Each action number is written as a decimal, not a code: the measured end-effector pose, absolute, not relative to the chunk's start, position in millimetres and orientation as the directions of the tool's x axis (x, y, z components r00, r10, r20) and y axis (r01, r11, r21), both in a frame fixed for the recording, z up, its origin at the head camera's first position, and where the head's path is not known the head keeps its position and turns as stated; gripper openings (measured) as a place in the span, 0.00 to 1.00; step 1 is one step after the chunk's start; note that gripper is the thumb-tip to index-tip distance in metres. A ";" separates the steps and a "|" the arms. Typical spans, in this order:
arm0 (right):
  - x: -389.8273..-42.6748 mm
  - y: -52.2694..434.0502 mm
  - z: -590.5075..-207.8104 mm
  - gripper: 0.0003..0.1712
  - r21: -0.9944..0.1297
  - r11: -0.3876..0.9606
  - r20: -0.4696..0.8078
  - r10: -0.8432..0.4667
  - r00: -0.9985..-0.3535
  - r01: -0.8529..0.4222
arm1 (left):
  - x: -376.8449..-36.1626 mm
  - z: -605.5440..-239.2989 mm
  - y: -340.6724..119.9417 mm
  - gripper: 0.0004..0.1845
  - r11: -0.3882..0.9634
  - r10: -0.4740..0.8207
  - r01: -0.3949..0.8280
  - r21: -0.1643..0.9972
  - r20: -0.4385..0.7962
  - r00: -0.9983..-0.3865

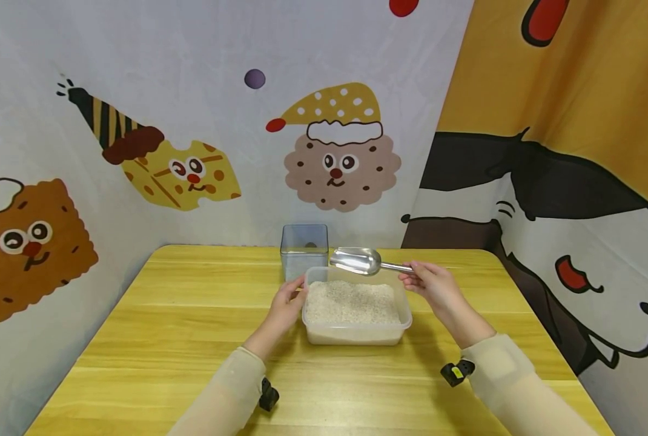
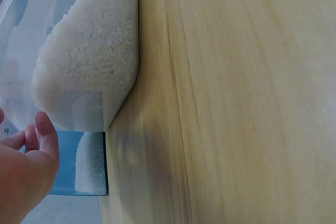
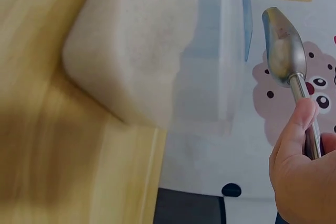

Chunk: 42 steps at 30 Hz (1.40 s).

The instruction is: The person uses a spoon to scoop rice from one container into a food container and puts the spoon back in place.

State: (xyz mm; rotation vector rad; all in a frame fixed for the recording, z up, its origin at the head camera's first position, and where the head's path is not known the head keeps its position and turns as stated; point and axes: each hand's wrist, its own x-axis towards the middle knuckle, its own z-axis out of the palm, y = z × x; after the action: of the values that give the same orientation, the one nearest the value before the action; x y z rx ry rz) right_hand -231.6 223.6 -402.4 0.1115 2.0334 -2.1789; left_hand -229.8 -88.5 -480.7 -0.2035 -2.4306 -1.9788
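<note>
A clear plastic tub of rice stands in the middle of the table. My left hand holds the tub at its left rim; bent fingers lie against its wall in the left wrist view. In my right hand is a metal scoop, gripped by its handle with the thumb along it. The scoop's bowl points left, above the tub's back rim, and shows bare metal. Behind the tub's left corner sits a bluish see-through container, with rice inside in the left wrist view.
The light wooden table reaches back to a printed cloth with cartoon figures. Another cloth, orange with a large cartoon face, hangs along the right side. Both sleeves come in from the front edge.
</note>
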 end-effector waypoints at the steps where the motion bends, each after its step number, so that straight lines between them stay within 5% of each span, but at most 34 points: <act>1: -230.2 225.4 -403.8 0.28 -0.984 -0.059 -0.164 -0.063 -0.984 0.168 | -227.6 -476.6 -88.5 0.23 0.194 0.105 0.099 0.976 0.080 -0.991; 9: -220.8 236.2 -416.2 0.27 -0.990 0.052 -0.129 -0.017 -0.991 0.128 | -216.5 -457.2 -86.8 0.24 0.203 0.119 0.104 0.974 0.080 -0.990; 19: -206.2 239.8 -424.8 0.22 -0.955 0.284 0.080 -0.020 -0.997 -0.082 | -233.7 -491.6 -88.1 0.24 0.206 0.087 0.111 0.972 0.094 -0.992; 31: -194.6 225.8 -433.8 0.10 -0.640 0.670 0.412 -0.113 -0.904 -0.375 | -235.0 -491.9 -88.4 0.24 0.209 0.080 0.087 0.974 0.072 -0.994; 36: -193.5 220.7 -437.4 0.09 -0.562 0.701 0.456 -0.182 -0.871 -0.440 | -235.2 -493.4 -88.6 0.24 0.206 0.081 0.099 0.974 0.083 -0.993; 42: -192.6 217.5 -438.8 0.09 -0.597 0.676 0.435 -0.179 -0.882 -0.432 | -235.1 -492.1 -88.6 0.24 0.219 0.078 0.103 0.970 0.088 -0.993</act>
State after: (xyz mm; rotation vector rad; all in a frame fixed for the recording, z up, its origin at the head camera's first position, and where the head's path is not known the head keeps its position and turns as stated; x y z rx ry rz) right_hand -192.6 217.5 -438.8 -0.6018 3.1847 -1.2936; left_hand -235.1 -88.6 -492.1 -0.1814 -2.4367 -1.9429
